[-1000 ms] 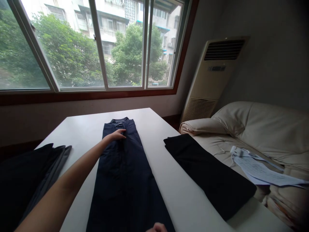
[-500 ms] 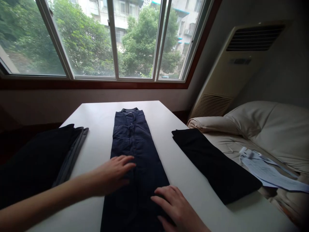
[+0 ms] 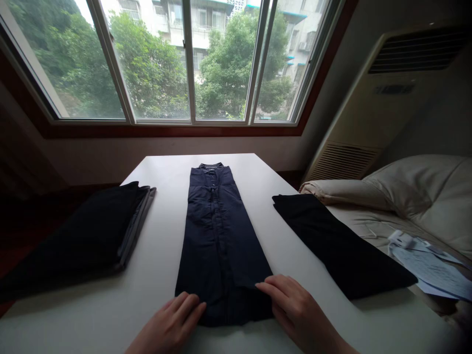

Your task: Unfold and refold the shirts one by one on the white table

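A dark navy button-up shirt (image 3: 221, 236) lies front up in a long narrow strip, its collar at the far end toward the window and its hem near me. At the hem's left corner, my left hand (image 3: 173, 319) has its fingers closed on the shirt's edge. My right hand (image 3: 297, 305) pinches the fabric at the right side close to the hem, thumb and fingertips together. The cloth lifts slightly under the right fingers. Part of each corner is hidden behind the fingers.
On the white table (image 3: 165, 196), a stack of folded dark garments (image 3: 84, 231) lies left and a folded black garment (image 3: 339, 241) right. A beige sofa (image 3: 413, 196) with papers (image 3: 427, 260) stands right of the table, near a floor air conditioner (image 3: 368, 118). A window is ahead.
Both hands have come back toward me, from above the shirt's middle and lower part to its near hem, and closed on the edge. The view has turned slightly left.
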`<state>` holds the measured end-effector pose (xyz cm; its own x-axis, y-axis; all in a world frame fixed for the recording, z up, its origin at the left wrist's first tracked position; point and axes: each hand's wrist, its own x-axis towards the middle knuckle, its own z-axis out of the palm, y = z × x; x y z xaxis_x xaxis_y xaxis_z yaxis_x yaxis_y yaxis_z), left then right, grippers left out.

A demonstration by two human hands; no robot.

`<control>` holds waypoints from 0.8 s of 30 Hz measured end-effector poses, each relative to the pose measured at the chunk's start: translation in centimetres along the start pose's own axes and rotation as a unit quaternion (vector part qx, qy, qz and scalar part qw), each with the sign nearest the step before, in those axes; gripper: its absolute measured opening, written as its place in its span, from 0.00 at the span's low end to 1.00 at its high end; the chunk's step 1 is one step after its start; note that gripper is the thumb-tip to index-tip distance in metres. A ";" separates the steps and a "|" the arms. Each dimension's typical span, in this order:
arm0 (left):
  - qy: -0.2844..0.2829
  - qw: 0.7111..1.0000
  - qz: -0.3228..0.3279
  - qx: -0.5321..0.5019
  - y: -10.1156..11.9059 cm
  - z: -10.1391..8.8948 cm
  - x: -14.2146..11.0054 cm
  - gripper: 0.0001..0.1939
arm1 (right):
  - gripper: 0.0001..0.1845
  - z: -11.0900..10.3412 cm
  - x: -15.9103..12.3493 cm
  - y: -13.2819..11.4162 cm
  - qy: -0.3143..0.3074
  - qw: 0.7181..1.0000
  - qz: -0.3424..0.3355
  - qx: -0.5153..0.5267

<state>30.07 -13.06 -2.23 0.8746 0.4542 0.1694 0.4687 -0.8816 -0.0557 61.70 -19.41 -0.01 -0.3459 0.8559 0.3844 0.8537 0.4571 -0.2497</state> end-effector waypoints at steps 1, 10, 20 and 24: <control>-0.002 1.000 0.012 0.012 0.1 0.0 -0.1 0.22 | 0.27 0.0 -0.3 -0.1 -0.006 1.000 0.005 -0.007; -0.004 0.987 0.062 0.150 1.0 -0.1 0.8 0.21 | 0.32 0.4 1.0 -2.1 -0.120 0.990 -0.030 -0.072; -0.105 0.994 -0.005 0.042 0.7 -1.6 3.3 0.18 | 0.21 3.2 1.9 -1.7 0.006 0.987 -0.057 -0.149; -0.129 0.985 -0.034 -0.109 1.0 -2.9 2.5 0.17 | 0.20 2.2 0.4 -2.7 0.001 0.992 -0.063 -0.111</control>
<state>32.36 -13.22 1.00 0.8580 0.5055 -0.0916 0.5137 -0.8421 0.1640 58.41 -19.72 -1.13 -0.4548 0.7949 0.4016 0.8683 0.4960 0.0016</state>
